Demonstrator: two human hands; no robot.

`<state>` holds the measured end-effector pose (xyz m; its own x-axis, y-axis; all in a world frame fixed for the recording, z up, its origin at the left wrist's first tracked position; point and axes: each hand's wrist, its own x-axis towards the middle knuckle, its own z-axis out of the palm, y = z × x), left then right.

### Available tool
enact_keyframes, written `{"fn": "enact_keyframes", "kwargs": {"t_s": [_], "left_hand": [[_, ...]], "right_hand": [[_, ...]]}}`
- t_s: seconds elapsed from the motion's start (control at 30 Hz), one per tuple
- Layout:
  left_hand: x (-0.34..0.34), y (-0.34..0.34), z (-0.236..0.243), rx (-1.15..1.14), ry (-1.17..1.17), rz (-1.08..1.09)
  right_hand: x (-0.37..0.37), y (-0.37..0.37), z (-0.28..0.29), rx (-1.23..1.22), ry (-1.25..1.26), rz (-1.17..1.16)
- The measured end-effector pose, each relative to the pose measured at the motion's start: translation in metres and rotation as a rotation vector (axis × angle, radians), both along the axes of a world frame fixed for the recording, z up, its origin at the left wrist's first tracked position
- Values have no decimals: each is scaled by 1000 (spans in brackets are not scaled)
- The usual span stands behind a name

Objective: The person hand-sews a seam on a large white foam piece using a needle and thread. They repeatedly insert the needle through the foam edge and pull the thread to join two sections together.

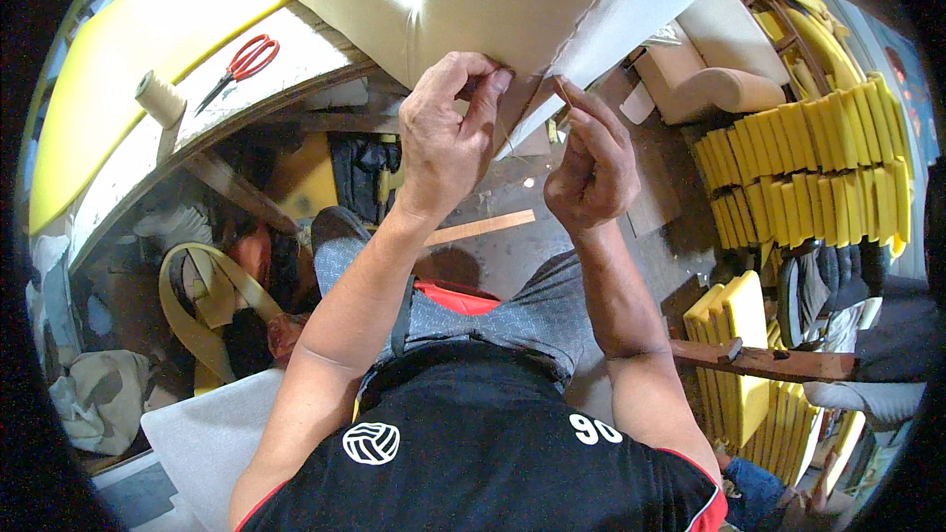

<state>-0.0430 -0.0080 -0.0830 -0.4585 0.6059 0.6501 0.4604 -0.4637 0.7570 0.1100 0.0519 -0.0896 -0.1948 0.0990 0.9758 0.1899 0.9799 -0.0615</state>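
Observation:
Pale beige upholstery fabric (493,0) covers a large piece above my hands, with a seam running up its right side. My left hand (448,123) is closed in a pinch at the fabric's lower edge, thumb against forefinger. Just right of it, my right hand (591,163) pinches a thin needle-like piece (562,89) close to the seam's lower end. Fine thread (510,138) hangs between the two hands. The other fingers of my right hand are curled in.
On the bench (222,103) at left lie red-handled scissors (239,67), a thread cone (160,99) and yellow foam (99,79). Stacked yellow foam pieces (803,163) stand at right, near a beige upholstered seat (714,74). A wooden strip (483,228) lies below my hands.

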Motion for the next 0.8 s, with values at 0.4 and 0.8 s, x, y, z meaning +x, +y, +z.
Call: {"fn": "enact_keyframes", "kwargs": {"t_s": [0.4,0.8], "left_hand": [[0,3,-2,42,-55,2],[-2,-6,0,76,191,77]], "right_hand": [[-3,-2,4,12,-26,-21],[1,-4,15,-18,-108,-72]]}}
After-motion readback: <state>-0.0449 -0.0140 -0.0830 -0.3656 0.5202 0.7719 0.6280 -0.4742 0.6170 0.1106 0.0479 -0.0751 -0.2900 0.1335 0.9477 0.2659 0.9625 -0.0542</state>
